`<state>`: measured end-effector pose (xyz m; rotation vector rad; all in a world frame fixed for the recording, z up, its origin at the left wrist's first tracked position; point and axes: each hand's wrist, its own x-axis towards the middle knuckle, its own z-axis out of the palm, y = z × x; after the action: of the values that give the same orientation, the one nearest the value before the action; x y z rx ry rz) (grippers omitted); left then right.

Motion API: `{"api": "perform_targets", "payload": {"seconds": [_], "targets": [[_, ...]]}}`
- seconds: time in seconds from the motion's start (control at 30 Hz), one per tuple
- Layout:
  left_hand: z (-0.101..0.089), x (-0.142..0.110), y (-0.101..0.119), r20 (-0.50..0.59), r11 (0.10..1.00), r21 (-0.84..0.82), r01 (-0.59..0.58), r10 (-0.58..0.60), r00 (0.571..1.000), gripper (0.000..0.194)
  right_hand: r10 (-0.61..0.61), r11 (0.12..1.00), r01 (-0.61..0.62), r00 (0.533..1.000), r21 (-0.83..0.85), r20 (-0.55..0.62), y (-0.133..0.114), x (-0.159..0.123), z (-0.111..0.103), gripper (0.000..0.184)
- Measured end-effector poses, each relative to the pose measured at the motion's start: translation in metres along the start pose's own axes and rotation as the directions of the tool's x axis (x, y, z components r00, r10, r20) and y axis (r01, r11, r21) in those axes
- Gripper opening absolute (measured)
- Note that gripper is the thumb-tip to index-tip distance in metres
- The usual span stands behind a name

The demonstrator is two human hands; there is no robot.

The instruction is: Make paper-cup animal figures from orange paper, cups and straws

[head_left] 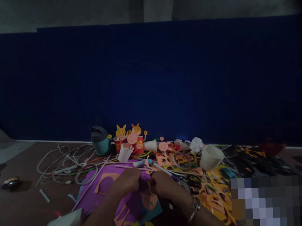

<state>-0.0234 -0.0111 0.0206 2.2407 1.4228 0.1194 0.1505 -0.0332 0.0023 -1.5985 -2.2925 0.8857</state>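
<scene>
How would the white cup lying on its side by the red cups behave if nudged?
The white cup would probably roll, as its round wall faces down, though the red cup beside it may stop it. It looks like thin paper, so it is likely light for its size and easy to dent.

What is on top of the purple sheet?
On the purple sheet, a peach cutout and some peach scraps show. The left forearm crosses above, so whatever lies behind it cannot be seen.
</scene>
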Motion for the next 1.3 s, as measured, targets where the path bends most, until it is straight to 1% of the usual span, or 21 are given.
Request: {"api": "perform_targets", "payload": {"seconds": [0.07, 0.17, 0.23, 0.3, 0.43, 0.5, 0.6, 0.73, 0.8, 0.9, 1.0, 1.1, 1.2, 1.3], "targets": [[-0.001, 0.000, 0.000, 0.020, 1.000, 0.027, -0.005, 0.004, 1.000, 0.018, 0.005, 0.997, -0.009, 0.998, -0.071, -0.056, -0.004, -0.002, 0.004, 0.016], [0.000, 0.001, -0.003, 0.025, 0.999, 0.044, -0.029, 0.028, 0.999, 0.022, -0.008, 0.991, -0.003, 0.997, -0.131, -0.079, -0.005, -0.005, 0.002, 0.019], [0.001, 0.001, -0.005, 0.021, 0.998, 0.047, -0.046, 0.046, 0.999, 0.026, -0.013, 0.988, 0.001, 0.997, -0.154, -0.077, -0.001, -0.005, -0.006, 0.018], [0.003, 0.002, -0.007, 0.021, 0.997, 0.054, -0.051, 0.050, 0.999, 0.027, 0.000, 0.984, -0.018, 0.995, -0.176, -0.098, 0.006, -0.004, -0.019, 0.019], [0.006, 0.003, -0.007, 0.038, 0.995, 0.070, -0.065, 0.062, 0.997, 0.015, 0.067, 0.968, -0.109, 0.981, -0.226, -0.182, 0.021, -0.003, -0.043, 0.021], [0.006, 0.004, -0.006, 0.045, 0.994, 0.069, -0.083, 0.080, 0.996, 0.009, 0.095, 0.958, -0.145, 0.975, -0.249, -0.200, 0.025, -0.003, -0.048, 0.019], [0.006, 0.003, -0.005, 0.044, 0.992, 0.064, -0.106, 0.104, 0.994, 0.006, 0.124, 0.945, -0.178, 0.971, -0.274, -0.205, 0.026, -0.003, -0.047, 0.016], [0.004, 0.002, -0.003, 0.038, 0.989, 0.053, -0.135, 0.133, 0.990, 0.010, 0.174, 0.927, -0.233, 0.961, -0.293, -0.214, 0.028, -0.002, -0.049, 0.016], [0.002, 0.002, -0.003, 0.046, 0.989, 0.046, -0.143, 0.141, 0.989, 0.011, 0.216, 0.914, -0.280, 0.948, -0.293, -0.233, 0.032, -0.002, -0.055, 0.019], [0.001, 0.005, -0.005, 0.075, 0.992, 0.033, -0.125, 0.122, 0.990, 0.012, 0.265, 0.895, -0.342, 0.924, -0.287, -0.275, 0.041, -0.003, -0.068, 0.022], [-0.001, 0.008, -0.006, 0.102, 0.995, 0.002, -0.104, 0.103, 0.989, 0.024, 0.291, 0.883, -0.380, 0.904, -0.277, -0.313, 0.050, -0.005, -0.077, 0.025], [-0.001, 0.011, -0.004, 0.136, 0.992, -0.050, -0.115, 0.121, 0.983, 0.030, 0.293, 0.884, -0.382, 0.902, -0.269, -0.318, 0.055, -0.005, -0.079, 0.026], [-0.001, 0.011, 0.000, 0.172, 0.989, -0.090, -0.121, 0.135, 0.976, 0.031, 0.283, 0.889, -0.369, 0.908, -0.271, -0.308, 0.058, -0.004, -0.078, 0.024], [0.000, 0.011, 0.002, 0.177, 0.987, -0.112, -0.112, 0.130, 0.976, 0.030, 0.274, 0.890, -0.360, 0.913, -0.279, -0.304, 0.061, -0.004, -0.080, 0.023]]}}
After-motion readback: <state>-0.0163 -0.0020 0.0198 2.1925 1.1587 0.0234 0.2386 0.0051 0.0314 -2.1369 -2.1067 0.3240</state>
